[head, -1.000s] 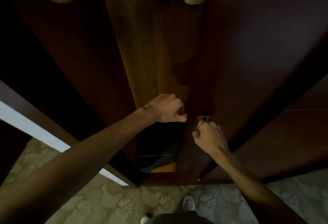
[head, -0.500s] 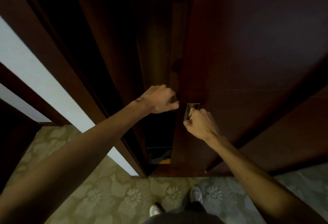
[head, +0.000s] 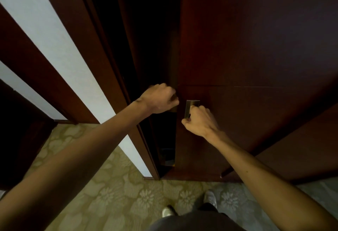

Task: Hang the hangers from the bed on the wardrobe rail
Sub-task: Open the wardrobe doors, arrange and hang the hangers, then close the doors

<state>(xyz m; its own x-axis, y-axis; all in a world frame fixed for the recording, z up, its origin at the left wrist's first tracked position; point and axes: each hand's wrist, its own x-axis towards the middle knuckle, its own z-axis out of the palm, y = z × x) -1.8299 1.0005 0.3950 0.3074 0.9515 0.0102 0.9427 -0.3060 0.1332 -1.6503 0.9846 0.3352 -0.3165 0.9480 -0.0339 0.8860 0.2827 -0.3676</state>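
I stand in front of a dark wooden wardrobe. My right hand [head: 198,120] grips the metal handle [head: 190,109] on the right door [head: 247,48]. My left hand [head: 160,99] is curled round the edge of the left door [head: 142,51], which is seen nearly edge-on. Between the doors a narrow dark gap [head: 166,139] shows the wardrobe's inside. No hangers, rail or bed are in view.
A white wall [head: 60,48] with dark wooden strips runs at the left. Patterned carpet [head: 109,194] covers the floor below, where my two shoes [head: 210,197] stand close to the wardrobe's base. Another dark panel [head: 301,148] sits at the right.
The gap between the doors has narrowed as both hands drew the doors together. The hangers seen at the top a second ago have gone out of view. My view has shifted left, showing more wall.
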